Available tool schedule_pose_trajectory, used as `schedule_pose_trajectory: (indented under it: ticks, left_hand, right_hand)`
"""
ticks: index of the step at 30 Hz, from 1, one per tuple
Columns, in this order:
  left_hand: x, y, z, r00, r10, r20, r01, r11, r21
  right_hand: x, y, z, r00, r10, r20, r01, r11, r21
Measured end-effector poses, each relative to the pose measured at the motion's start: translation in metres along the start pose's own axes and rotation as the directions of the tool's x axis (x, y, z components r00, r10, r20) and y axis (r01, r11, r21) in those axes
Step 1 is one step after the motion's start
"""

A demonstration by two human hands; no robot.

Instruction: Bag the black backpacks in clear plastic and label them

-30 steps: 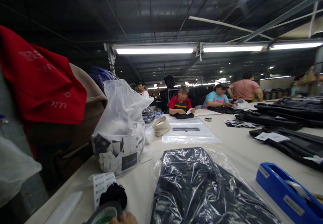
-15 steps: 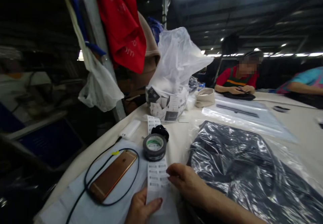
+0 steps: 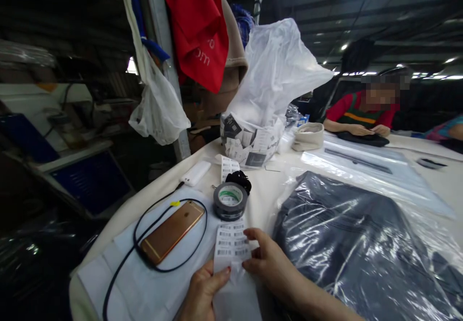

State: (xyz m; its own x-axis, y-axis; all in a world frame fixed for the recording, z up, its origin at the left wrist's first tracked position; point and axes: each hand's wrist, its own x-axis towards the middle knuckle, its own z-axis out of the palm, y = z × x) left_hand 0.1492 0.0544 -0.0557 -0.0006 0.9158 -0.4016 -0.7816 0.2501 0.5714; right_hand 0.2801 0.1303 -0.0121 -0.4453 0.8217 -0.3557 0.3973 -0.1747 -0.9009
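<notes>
A long white strip of barcode labels (image 3: pixel 231 241) runs toward me, its near part bare backing paper. My left hand (image 3: pixel 204 289) is closed on the strip's left edge, thumb on top. On the opposite edge, my right hand (image 3: pixel 267 260) has its thumb and index finger curled against the labels; whether a label is lifted there I cannot make out. A roll of dark tape (image 3: pixel 230 210) rests on the strip farther back, with a black scrunchie-like item (image 3: pixel 241 180) behind it. Right of my right hand lies a dark garment-like item in clear plastic (image 3: pixel 347 234).
A gold phone (image 3: pixel 173 231) circled by a black cable lies at left near a white power bank (image 3: pixel 195 173). Behind stands a clear plastic bag of paper tags (image 3: pixel 253 142), beside a beige fabric pouch (image 3: pixel 308 136). Across the table a co-worker (image 3: pixel 361 113) handles something dark.
The view has swung left, so things appear farther right. My right hand's thumb and index finger have spread slightly at the strip's edge. My left hand keeps its hold.
</notes>
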Motion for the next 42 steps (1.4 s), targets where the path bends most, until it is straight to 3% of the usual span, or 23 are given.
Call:
schedule_pose_trajectory:
  ticks: [2, 4, 7, 9, 11, 13, 16, 21, 25, 28, 32, 36, 39, 42]
  left_hand:
    - [0.0, 0.002, 0.002, 0.999, 0.003, -0.039, -0.003, 1.0, -0.023]
    - [0.0, 0.003, 0.004, 0.999, 0.01, -0.05, -0.011, 1.0, -0.018]
    - [0.0, 0.003, 0.004, 0.999, 0.041, -0.012, -0.04, 0.998, 0.037]
    - [0.0, 0.001, 0.003, 0.997, 0.073, -0.009, -0.072, 0.994, 0.082]
    - [0.002, -0.003, 0.002, 0.991, 0.125, -0.039, -0.119, 0.984, 0.133]
    - [0.003, -0.006, 0.001, 0.981, 0.181, -0.073, -0.165, 0.969, 0.182]
    - [0.005, -0.008, 0.003, 0.973, 0.209, -0.102, -0.181, 0.956, 0.232]
    - [0.008, -0.01, 0.004, 0.97, 0.223, -0.101, -0.19, 0.945, 0.265]
    - [0.012, -0.013, -0.001, 0.972, 0.212, -0.096, -0.179, 0.945, 0.273]
    - [0.015, -0.016, -0.005, 0.966, 0.228, -0.119, -0.181, 0.932, 0.313]
    - [0.016, -0.017, -0.007, 0.964, 0.229, -0.132, -0.172, 0.924, 0.342]
    - [0.013, -0.015, -0.004, 0.979, 0.18, -0.096, -0.146, 0.946, 0.289]
    - [0.013, -0.016, -0.003, 0.981, 0.18, -0.07, -0.155, 0.951, 0.266]
    - [0.013, -0.019, -0.005, 0.947, 0.306, -0.101, -0.262, 0.913, 0.314]
  right_hand:
    - [0.001, 0.004, 0.0, 0.998, 0.064, 0.029, -0.068, 0.982, 0.178]
    - [-0.001, 0.007, -0.001, 0.998, 0.064, 0.02, -0.067, 0.982, 0.178]
    - [-0.005, 0.006, -0.003, 0.981, -0.171, -0.095, 0.154, 0.974, -0.167]
    - [-0.007, 0.003, -0.002, 0.912, -0.401, -0.092, 0.333, 0.85, -0.407]
    - [-0.006, -0.001, 0.001, 0.872, -0.489, -0.01, 0.412, 0.745, -0.525]
    - [-0.002, -0.006, 0.004, 0.892, -0.448, 0.062, 0.4, 0.718, -0.57]
    - [0.005, -0.01, 0.008, 0.931, -0.351, 0.096, 0.341, 0.748, -0.569]
    - [0.019, -0.001, 0.01, 0.961, -0.264, 0.085, 0.271, 0.826, -0.495]
    - [0.03, 0.012, 0.013, 0.985, -0.17, 0.022, 0.169, 0.94, -0.295]
    - [0.034, 0.017, 0.015, 0.992, -0.112, 0.05, 0.118, 0.985, -0.127]
    - [0.034, 0.013, 0.015, 0.997, -0.025, 0.066, 0.016, 0.991, 0.133]
    - [0.031, 0.002, 0.011, 0.997, 0.037, 0.071, -0.055, 0.963, 0.264]
    - [0.027, -0.006, 0.006, 0.998, -0.001, 0.056, -0.019, 0.934, 0.356]
    - [0.014, -0.014, -0.005, 0.975, -0.205, -0.082, 0.219, 0.945, 0.243]
